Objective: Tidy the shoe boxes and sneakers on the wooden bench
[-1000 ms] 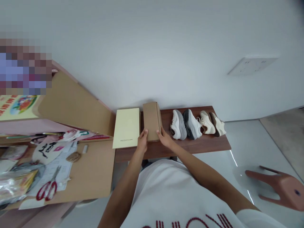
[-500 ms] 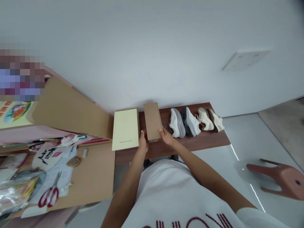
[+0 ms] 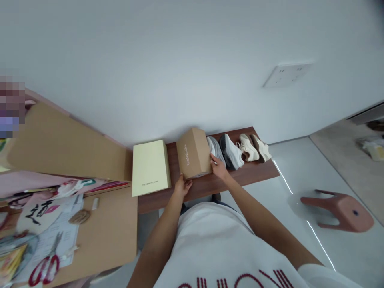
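A brown cardboard shoe box (image 3: 193,154) with pale lettering on its side sits tilted on the dark wooden bench (image 3: 240,180). My left hand (image 3: 182,185) supports its near left corner from below. My right hand (image 3: 218,168) grips its right side, next to the grey-and-white sneakers (image 3: 226,150). A pale yellow box (image 3: 149,167) lies flat just left of the brown one.
Beige sneakers (image 3: 255,147) stand at the bench's right end. A cluttered desk (image 3: 105,228) with papers and red scissors (image 3: 42,270) lies to the left. A pink plastic stool (image 3: 340,210) stands on the white floor at right. A wall socket plate (image 3: 286,74) is above.
The brown box has been lifted at its near end and tipped toward the sneakers, showing its lettered side. My left hand dropped under its corner; my right hand moved up its right side.
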Available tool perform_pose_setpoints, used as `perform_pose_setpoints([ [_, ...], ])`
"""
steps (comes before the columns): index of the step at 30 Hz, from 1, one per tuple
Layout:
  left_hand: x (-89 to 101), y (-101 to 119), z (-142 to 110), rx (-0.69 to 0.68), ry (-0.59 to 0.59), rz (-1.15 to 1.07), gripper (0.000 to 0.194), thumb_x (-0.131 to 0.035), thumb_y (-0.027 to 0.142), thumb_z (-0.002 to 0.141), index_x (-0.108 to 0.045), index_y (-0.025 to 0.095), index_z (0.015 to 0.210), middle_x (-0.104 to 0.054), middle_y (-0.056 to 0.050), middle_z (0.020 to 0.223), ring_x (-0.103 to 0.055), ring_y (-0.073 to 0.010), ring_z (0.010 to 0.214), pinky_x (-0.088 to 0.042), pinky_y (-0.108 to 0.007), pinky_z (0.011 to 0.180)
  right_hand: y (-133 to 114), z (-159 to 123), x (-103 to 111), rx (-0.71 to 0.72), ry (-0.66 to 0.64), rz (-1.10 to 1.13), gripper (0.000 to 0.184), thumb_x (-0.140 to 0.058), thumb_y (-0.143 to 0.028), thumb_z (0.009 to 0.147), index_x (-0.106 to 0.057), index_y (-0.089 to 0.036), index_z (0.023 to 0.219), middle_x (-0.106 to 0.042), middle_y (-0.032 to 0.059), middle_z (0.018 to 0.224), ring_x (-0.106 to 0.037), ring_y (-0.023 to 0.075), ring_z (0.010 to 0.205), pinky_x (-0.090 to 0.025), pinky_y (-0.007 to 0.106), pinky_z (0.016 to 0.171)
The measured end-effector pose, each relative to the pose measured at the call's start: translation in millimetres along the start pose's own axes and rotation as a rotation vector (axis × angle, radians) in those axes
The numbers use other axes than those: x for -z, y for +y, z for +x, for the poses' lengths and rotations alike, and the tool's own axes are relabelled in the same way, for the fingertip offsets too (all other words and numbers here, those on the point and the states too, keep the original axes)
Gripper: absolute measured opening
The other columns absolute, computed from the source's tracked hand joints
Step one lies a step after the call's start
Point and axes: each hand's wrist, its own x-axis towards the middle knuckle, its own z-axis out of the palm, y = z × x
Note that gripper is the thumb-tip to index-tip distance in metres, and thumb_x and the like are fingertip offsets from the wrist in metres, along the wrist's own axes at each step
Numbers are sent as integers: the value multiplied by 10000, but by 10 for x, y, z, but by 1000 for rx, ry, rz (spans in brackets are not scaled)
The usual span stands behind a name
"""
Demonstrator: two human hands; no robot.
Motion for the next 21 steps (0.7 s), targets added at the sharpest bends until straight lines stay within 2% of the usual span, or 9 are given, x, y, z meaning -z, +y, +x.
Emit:
perform_pose_setpoints([
  [3, 35, 26, -68, -106, -11, -71, 175, -642, 366, 924, -570, 259, 1042, -647, -73, 1116, -675, -181, 953, -574, -413, 893, -57, -54, -31, -60, -12, -51, 680, -456, -622, 944, -532, -195, 1467, -587, 94, 1449, -464, 277, 1419, -332, 465, 1209],
  [5, 57, 37, -133, -177, 12, -103, 105, -636, 306, 923, -562, 255, 977, -644, -58, 1122, -660, -174, 1000, -577, -397, 890, -109, -87, -54, -95, -52, -86, 758, -499, -673, 909, -505, -181, 1486, -575, 117, 1459, -447, 288, 1431, -327, 460, 1208],
  [9, 87, 54, -273, -281, 100, -101, 98, -631, 248, 908, -571, 259, 985, -641, -54, 1175, -630, -177, 1107, -575, -340, 877, -188, -89, -93, -148, -146, -82, 907, -636, -695, 810, -443, -164, 1519, -541, 150, 1484, -448, 306, 1428, -335, 448, 1198],
  [13, 94, 106, -377, -337, 119, -45, 167, -613, 264, 911, -585, 281, 1075, -634, -45, 1266, -602, -179, 1191, -556, -321, 902, -167, -55, -175, -182, -241, 56, 838, -661, -604, 826, -420, -193, 1515, -543, 130, 1484, -523, 286, 1363, -411, 463, 1150],
  [17, 82, 164, -413, -405, 157, 64, 259, -588, 283, 919, -584, 315, 1177, -649, -31, 1283, -614, -158, 1187, -536, -297, 913, -53, -96, -297, -308, -308, 168, 719, -602, -551, 877, -400, -269, 1507, -566, 110, 1459, -604, 291, 1262, -547, 510, 985],
  [21, 92, 169, -395, -434, 186, 121, 309, -576, 295, 927, -579, 311, 1235, -649, -41, 1288, -639, -138, 1121, -527, -257, 873, 68, -168, -396, -346, -318, 227, 629, -542, -550, 907, -420, -338, 1487, -545, 73, 1483, -576, 286, 1305, -537, 517, 987],
])
